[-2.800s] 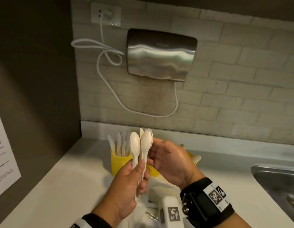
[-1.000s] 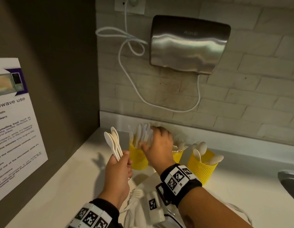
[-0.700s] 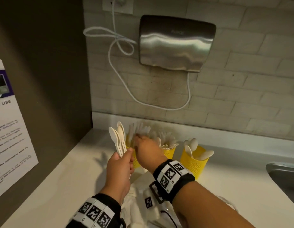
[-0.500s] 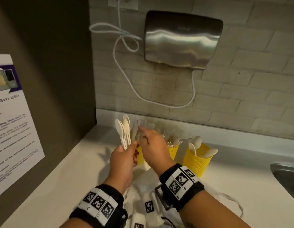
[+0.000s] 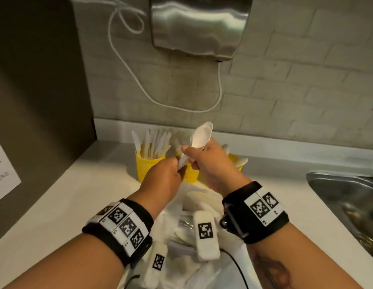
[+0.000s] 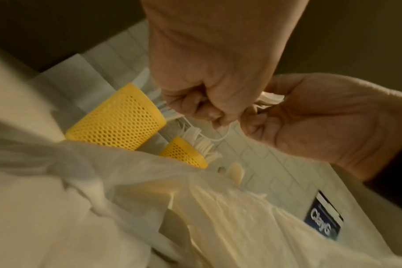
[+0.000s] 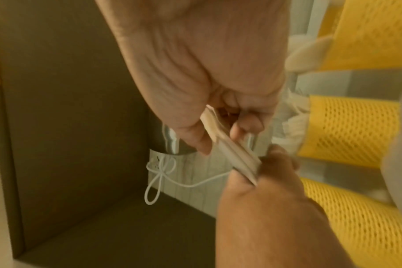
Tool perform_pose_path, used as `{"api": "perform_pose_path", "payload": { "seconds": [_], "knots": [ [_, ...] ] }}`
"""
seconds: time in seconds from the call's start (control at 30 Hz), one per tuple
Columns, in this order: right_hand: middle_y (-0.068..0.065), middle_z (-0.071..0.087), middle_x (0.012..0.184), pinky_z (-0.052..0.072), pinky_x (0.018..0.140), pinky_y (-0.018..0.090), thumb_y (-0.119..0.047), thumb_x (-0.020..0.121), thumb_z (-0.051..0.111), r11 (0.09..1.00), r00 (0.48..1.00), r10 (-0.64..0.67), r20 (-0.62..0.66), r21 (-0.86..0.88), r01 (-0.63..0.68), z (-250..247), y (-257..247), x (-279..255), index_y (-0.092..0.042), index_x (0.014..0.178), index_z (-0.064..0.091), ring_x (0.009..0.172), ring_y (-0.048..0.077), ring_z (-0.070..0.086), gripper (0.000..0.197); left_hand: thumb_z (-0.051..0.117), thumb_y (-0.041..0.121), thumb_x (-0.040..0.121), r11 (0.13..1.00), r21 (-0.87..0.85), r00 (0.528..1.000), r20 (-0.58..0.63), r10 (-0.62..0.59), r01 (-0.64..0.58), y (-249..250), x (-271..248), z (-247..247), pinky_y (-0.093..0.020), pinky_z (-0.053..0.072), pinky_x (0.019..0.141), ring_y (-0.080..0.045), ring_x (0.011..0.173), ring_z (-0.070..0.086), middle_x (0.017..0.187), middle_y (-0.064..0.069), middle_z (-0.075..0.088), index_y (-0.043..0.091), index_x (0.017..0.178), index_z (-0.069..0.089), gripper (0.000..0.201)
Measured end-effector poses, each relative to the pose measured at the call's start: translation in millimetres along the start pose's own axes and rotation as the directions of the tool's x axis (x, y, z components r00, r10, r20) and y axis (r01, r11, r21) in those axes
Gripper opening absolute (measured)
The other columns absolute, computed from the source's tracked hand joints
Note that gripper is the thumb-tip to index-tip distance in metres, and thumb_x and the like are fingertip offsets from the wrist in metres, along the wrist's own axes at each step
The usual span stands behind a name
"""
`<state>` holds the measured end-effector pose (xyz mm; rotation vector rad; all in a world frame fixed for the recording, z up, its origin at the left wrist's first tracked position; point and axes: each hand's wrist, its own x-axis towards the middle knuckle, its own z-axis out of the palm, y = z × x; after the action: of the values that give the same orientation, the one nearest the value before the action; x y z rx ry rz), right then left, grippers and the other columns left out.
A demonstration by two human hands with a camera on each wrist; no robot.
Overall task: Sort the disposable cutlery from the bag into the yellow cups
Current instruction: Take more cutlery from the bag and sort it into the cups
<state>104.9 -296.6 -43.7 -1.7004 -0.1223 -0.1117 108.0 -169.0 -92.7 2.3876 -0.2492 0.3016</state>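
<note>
A stack of white plastic spoons (image 5: 201,134) is held bowls-up over the cups by both hands. My left hand (image 5: 177,166) grips the handle ends from below. My right hand (image 5: 191,156) pinches the handles (image 7: 232,146) higher up, just under the bowls. Three yellow mesh cups stand at the wall: the left cup (image 5: 147,166) holds knives, the middle cup (image 5: 189,174) holds forks and is partly hidden by my hands, and the right cup (image 5: 235,161) holds spoons. The white plastic bag (image 5: 194,207) lies crumpled on the counter under my wrists.
A steel hand dryer (image 5: 198,24) hangs on the brick wall above the cups, its white cable (image 5: 139,88) looping down. A steel sink (image 5: 346,197) sits at the right. A dark wall panel (image 5: 35,90) closes the left side, with a paper notice (image 5: 2,174) on it.
The spoons moved right from beside the knife cup to in front of the middle cup. My right hand left the knife cup and took hold of the spoon handles together with the left.
</note>
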Motion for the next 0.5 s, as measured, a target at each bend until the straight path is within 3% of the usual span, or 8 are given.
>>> {"api": "perform_pose_path", "payload": {
  "seconds": [0.1, 0.2, 0.37, 0.5],
  "knots": [
    [0.005, 0.053, 0.068, 0.043, 0.061, 0.034, -0.012, 0.088, 0.065, 0.997, 0.999, -0.028, -0.030, -0.076, 0.025, -25.6, -4.2, -6.2, -0.013, 0.086, 0.054, 0.064, 0.018, 0.050, 0.011, 0.050, 0.028, 0.098, 0.995, 0.025, 0.995, 0.021, 0.100, -0.101, 21.5, -1.1, 6.6, -0.037, 0.048, 0.066, -0.035, 0.080, 0.060, 0.084, -0.010, 0.065, 0.015, 0.096, 0.061, 0.017],
    [0.004, 0.055, 0.065, 0.043, 0.059, 0.031, -0.014, 0.090, 0.064, 0.995, 0.986, -0.079, -0.148, -0.077, 0.069, -56.1, -14.2, -6.1, -0.006, 0.094, 0.060, 0.058, 0.015, 0.051, 0.010, 0.054, 0.029, 0.096, 0.992, -0.018, 0.990, 0.052, 0.129, -0.128, 30.7, -2.5, 9.9, -0.034, 0.043, 0.060, -0.028, 0.072, 0.058, 0.076, -0.002, 0.059, 0.016, 0.094, 0.058, 0.013],
    [0.002, 0.060, 0.069, 0.046, 0.064, 0.032, -0.018, 0.085, 0.065, 0.985, 0.942, -0.167, -0.292, -0.093, 0.146, -97.0, -26.4, 6.5, -0.013, 0.092, 0.062, 0.061, 0.015, 0.054, 0.010, 0.052, 0.028, 0.099, 0.985, -0.073, 0.981, 0.111, 0.162, -0.154, 24.7, -6.3, 13.4, -0.042, 0.043, 0.062, -0.031, 0.071, 0.056, 0.073, -0.014, 0.059, 0.003, 0.081, 0.056, 0.030],
    [0.000, 0.063, 0.078, 0.052, 0.068, 0.037, -0.021, 0.084, 0.065, 0.974, 0.867, -0.186, -0.462, -0.203, 0.101, -113.1, -14.7, 23.5, -0.020, 0.095, 0.058, 0.071, 0.017, 0.061, 0.013, 0.059, 0.031, 0.094, 0.986, -0.127, 0.984, 0.129, 0.127, -0.111, 21.8, -7.7, 12.7, -0.041, 0.049, 0.064, -0.023, 0.069, 0.061, 0.069, -0.001, 0.059, 0.017, 0.082, 0.060, 0.018]
  ]
}}
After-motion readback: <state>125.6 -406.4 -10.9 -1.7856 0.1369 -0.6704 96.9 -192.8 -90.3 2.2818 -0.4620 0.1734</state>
